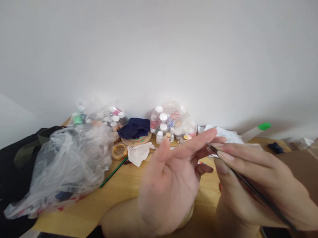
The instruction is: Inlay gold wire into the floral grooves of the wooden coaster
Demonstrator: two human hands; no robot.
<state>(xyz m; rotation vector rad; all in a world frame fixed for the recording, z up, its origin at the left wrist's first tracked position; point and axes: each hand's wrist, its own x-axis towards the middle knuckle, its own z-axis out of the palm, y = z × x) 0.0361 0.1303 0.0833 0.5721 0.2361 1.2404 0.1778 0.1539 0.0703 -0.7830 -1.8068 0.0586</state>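
Note:
My left hand [173, 183] is raised palm up over the table, its thumb and fingers spread, and nothing shows in the palm. Its index finger reaches right, towards my right hand [262, 184]. Between thumb and fingers, pen-fashion, my right hand grips a slim dark pointed tool [251, 187] that looks like tweezers. The tool's tip is close to the left fingertips; whether it touches them, or holds anything tiny, I cannot make out.
On the wooden table [84, 214] lie a crumpled clear plastic bag [74, 160], a green pencil [114, 171], a gold wire spool [119, 151], dark blue cloth [135, 127] and bagged small bottles [163, 117]. A cardboard box [302, 172] stands right; dark clothing [15, 154] lies left.

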